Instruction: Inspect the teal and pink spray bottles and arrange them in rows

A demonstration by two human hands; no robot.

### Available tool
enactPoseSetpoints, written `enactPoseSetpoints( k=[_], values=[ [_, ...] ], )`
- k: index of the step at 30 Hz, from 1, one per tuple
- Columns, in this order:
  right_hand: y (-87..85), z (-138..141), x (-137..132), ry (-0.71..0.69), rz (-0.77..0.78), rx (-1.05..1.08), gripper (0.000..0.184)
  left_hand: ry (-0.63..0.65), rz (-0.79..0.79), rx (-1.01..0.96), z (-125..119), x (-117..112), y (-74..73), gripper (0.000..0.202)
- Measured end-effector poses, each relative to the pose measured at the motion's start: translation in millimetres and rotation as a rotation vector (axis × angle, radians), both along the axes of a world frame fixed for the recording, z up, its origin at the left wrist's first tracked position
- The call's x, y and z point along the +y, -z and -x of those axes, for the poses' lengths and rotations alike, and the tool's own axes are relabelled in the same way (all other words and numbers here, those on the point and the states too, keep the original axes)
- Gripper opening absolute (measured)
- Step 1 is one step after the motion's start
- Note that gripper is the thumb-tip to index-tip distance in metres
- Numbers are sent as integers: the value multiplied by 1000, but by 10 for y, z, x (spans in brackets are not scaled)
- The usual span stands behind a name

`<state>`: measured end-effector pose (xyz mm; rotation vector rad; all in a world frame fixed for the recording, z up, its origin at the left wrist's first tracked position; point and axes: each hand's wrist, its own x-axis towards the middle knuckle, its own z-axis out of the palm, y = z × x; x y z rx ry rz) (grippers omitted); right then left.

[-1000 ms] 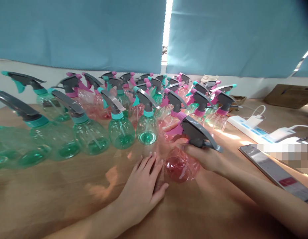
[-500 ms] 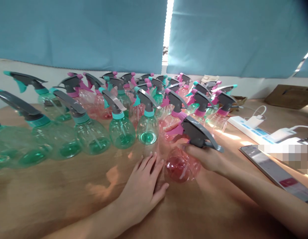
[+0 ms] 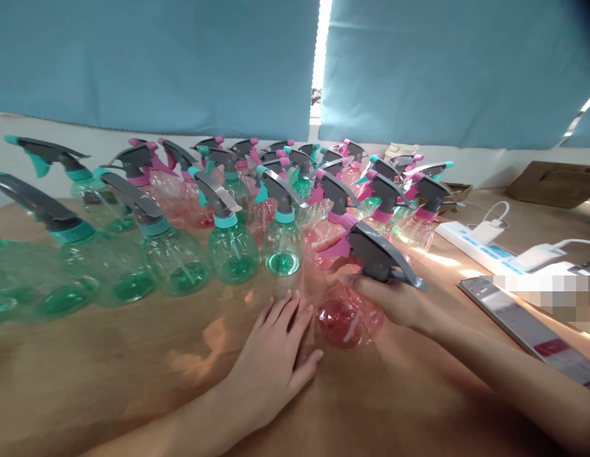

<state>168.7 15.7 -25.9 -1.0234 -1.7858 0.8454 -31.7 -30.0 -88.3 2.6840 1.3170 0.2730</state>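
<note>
My right hand (image 3: 394,301) is wrapped round the neck of a pink see-through spray bottle (image 3: 349,314) with a grey trigger head (image 3: 378,257), standing on the wooden table (image 3: 108,381). My left hand (image 3: 275,358) lies flat on the table just left of the bottle's base, fingers stretched out, the fingertips close to or touching it. Behind them stand several green spray bottles (image 3: 281,244) and pink spray bottles (image 3: 421,209) in rows.
A white power strip (image 3: 485,254) with plugged chargers runs along the right side. A flat phone-like device (image 3: 523,327) lies at the right. A brown cardboard box (image 3: 552,184) sits at the far right. Blue blinds (image 3: 180,63) hang behind.
</note>
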Motion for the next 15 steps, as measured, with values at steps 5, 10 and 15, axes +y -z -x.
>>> enactPoseSetpoints(
  k=[5, 10, 15],
  values=[
    [-2, -12, -1, -15, 37, -8, 10, 4, -1, -7, 0, 1, -3, 55],
    [19, -43, -2, -18, 56, -16, 12, 5, -14, -30, 14, 1, 15, 54],
    [79, -94, 10, -24, 102, -43, 12, 2, -26, -21, 8, 3, 27, 54]
  ],
)
